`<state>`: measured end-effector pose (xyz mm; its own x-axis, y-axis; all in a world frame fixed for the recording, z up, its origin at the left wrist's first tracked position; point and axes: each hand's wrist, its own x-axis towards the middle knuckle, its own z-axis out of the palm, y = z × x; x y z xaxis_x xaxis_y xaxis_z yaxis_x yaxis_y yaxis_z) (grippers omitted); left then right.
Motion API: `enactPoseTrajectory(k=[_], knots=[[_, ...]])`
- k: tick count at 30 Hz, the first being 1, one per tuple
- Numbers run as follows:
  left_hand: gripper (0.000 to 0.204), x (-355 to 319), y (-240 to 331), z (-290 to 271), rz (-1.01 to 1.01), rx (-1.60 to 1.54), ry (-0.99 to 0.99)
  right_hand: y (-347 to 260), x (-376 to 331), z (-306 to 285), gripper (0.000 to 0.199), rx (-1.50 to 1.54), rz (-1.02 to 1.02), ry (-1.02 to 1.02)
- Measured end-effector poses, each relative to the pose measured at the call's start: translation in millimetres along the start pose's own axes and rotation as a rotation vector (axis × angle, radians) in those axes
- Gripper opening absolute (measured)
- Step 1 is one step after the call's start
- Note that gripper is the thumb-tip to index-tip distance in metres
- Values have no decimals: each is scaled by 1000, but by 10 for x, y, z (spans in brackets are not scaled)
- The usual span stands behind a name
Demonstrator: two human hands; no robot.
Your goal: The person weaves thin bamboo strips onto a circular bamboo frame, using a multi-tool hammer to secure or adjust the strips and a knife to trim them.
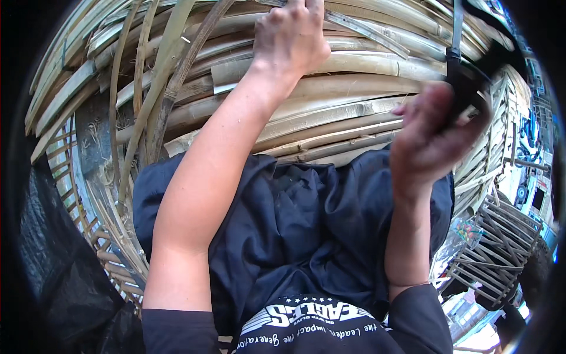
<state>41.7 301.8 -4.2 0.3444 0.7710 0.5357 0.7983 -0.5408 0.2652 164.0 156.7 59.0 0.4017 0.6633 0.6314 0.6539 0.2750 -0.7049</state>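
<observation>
My left hand (292, 38) reaches to the upper edge of the view, its fingers curled down over a narrow split bamboo strip (368, 33). The strip slants out to the right from under the hand, across wider split bamboo slats (354, 88). My right hand (433, 138) is raised at the right, smeared by motion. It seems closed round a dark tool (492, 68) whose kind I cannot make out; the blur hides its shape.
Several loose bamboo strips (141, 88) lie upright at the left over the slats. Black plastic sheeting (53, 253) hangs at the lower left. On the right stand a bamboo rack (498, 248) and a dark vertical post (454, 35). Dark cloth (295, 218) covers my lap.
</observation>
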Motion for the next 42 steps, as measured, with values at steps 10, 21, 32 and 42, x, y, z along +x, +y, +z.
enactPoseTrajectory(k=[10,21,32,42], knots=[[35,21,33,-62,-51,43,-76,156,32,7,36,-236,-154,15],[34,47,60,-85,-79,56,-164,278,-73,128,38,-328,-97,-95],[33,23,41,-44,-79,37,-149,269,-12,39,22,-421,-233,0],[31,-11,39,-46,-79,43,-140,242,-7,-78,30,-2,-153,-47]])
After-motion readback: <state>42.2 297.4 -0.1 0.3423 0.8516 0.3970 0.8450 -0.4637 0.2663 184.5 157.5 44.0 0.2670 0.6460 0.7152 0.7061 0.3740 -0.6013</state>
